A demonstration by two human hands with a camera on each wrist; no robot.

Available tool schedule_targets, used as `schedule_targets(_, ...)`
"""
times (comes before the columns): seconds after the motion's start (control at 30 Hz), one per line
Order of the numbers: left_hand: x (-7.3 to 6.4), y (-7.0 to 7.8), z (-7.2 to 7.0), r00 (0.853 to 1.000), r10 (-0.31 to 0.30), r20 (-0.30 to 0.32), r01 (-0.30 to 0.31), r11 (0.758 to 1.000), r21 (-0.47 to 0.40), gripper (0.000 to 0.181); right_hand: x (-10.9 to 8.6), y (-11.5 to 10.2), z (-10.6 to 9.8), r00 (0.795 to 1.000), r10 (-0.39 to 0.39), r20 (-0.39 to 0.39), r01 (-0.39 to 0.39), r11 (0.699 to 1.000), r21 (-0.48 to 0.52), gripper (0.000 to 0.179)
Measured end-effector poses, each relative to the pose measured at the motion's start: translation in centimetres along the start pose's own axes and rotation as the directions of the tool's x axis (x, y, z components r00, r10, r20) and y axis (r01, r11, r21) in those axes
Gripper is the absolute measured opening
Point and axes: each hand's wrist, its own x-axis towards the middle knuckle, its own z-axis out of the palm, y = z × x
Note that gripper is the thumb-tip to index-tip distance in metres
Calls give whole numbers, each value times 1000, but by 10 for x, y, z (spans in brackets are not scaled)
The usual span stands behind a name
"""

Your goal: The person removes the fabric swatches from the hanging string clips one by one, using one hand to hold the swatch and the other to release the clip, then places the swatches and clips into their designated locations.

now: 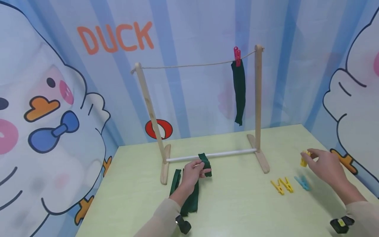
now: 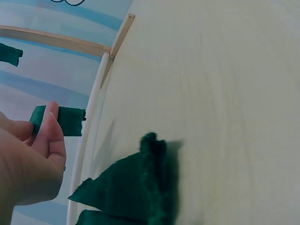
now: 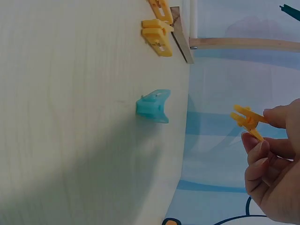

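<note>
The left hand (image 1: pixel 191 173) is pinching a green cloth (image 2: pixel 71 123) between thumb and fingers. The right hand (image 1: pixel 328 166) is pinching a yellow clothespin (image 3: pixel 249 123) by its handles above the table (image 1: pixel 237 207).

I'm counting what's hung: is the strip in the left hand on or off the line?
Off: the left hand pinches the strip well below the line.

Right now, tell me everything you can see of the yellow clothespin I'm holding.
The yellow clothespin looks like plastic: two arms joined at the middle, with handles at one end and clamping tips at the other. The right grip pinches it by the handles, its tips pointing away from the palm. It is held clear of the table, right of the wooden stand in the head view, and appears to touch nothing else.
</note>
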Motion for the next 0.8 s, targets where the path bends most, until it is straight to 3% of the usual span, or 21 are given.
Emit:
schedule_targets(0.17,-2,-6,-3,999,-39,6,38,999,15,43,-4,14,2,993,31,116,-23,997,-67,43)
schedule_targets(0.3,-7,-7,-5,997,-75,6,75,997,14,39,-6,25,1,966,54,254,-29,995,-100,36)
schedule_targets(0.5,-14,-7,-8,994,-106,20,105,994,41,33,-2,29,-1,938,111,329,-67,988,-141,40)
schedule_targets(0.7,-22,-12,-9,990,-138,25,135,985,111,35,-2,31,3,877,225,425,-146,967,-211,52)
schedule_targets(0.8,-24,-16,-9,989,-148,27,143,978,152,32,-4,34,6,858,251,448,-165,961,-222,54)
